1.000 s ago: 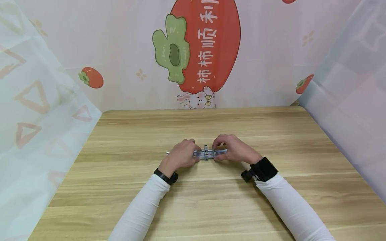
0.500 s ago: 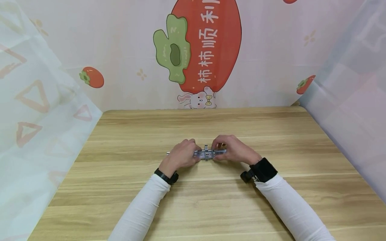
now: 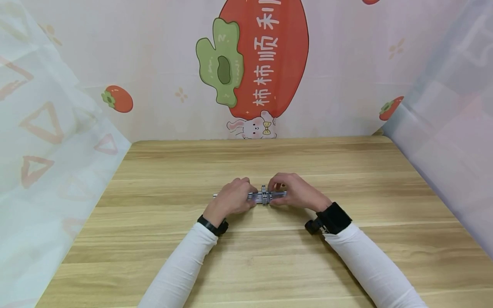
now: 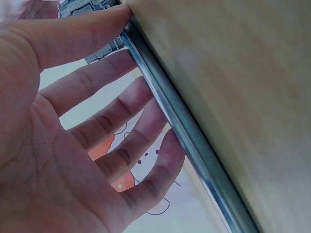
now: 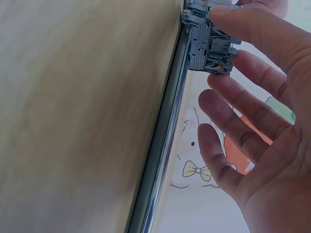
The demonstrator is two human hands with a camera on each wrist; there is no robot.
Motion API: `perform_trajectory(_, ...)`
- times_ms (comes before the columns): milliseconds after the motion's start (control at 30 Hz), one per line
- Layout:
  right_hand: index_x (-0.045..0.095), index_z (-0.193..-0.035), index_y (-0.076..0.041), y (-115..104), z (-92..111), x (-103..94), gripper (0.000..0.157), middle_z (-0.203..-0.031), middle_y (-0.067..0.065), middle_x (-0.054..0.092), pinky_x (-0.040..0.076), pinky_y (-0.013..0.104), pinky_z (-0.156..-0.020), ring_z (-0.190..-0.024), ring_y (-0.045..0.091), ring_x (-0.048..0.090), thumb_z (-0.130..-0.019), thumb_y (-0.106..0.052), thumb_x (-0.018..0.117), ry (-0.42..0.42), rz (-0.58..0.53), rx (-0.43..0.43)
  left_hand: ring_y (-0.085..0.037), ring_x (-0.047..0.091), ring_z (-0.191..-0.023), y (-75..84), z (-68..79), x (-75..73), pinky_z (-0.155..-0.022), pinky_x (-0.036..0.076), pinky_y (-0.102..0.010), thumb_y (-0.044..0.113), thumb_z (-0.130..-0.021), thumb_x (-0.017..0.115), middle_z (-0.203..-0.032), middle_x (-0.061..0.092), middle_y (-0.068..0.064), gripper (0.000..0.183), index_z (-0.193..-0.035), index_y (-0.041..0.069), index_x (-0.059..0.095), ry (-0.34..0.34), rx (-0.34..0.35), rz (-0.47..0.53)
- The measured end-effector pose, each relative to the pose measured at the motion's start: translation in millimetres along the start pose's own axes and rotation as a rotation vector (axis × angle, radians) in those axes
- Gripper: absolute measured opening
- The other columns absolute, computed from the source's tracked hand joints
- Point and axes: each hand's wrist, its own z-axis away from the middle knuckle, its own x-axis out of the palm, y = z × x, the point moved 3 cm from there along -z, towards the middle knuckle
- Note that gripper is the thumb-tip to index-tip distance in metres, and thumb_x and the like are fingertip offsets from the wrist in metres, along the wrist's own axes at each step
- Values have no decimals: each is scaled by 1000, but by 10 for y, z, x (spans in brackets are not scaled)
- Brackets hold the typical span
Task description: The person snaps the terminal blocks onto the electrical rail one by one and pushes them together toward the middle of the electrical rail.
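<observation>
A metal DIN rail (image 4: 181, 127) lies lengthwise on the table, crossing left to right in the head view. My left hand (image 3: 232, 197) holds its left part, thumb on the near edge and fingertips along the far one. On the middle of the rail sits a grey terminal block (image 3: 264, 195), standing across it. Right beside that, my right hand (image 3: 299, 191) pinches a second grey terminal block (image 5: 206, 48) on the rail between thumb and index finger. The other fingers of this hand spread loosely behind it. Part of the rail is hidden under my left hand.
The wood-grain table (image 3: 246, 265) reaches back to a printed cloth backdrop (image 3: 161, 64) with persimmon and rabbit drawings. Cloth side panels stand left (image 3: 50, 149) and right (image 3: 454, 128). Black straps with small cameras sit on both wrists.
My right hand has slid a little to the left along the rail with its terminal block, narrowing the gap to the other block. The left hand has stayed in place.
</observation>
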Motion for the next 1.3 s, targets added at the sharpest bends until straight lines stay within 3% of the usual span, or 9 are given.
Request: perform_trajectory(1300, 61, -97, -19, -34, -22, 27, 32, -95, -5, 60, 44, 33, -76, -88, 16, 56, -71, -27, 78, 3, 6, 17, -16, 45, -81, 4, -10, -2, -65, 38, -28, 32, -80, 67, -92, 49, 3, 30, -107, 19, 68, -18, -12, -17)
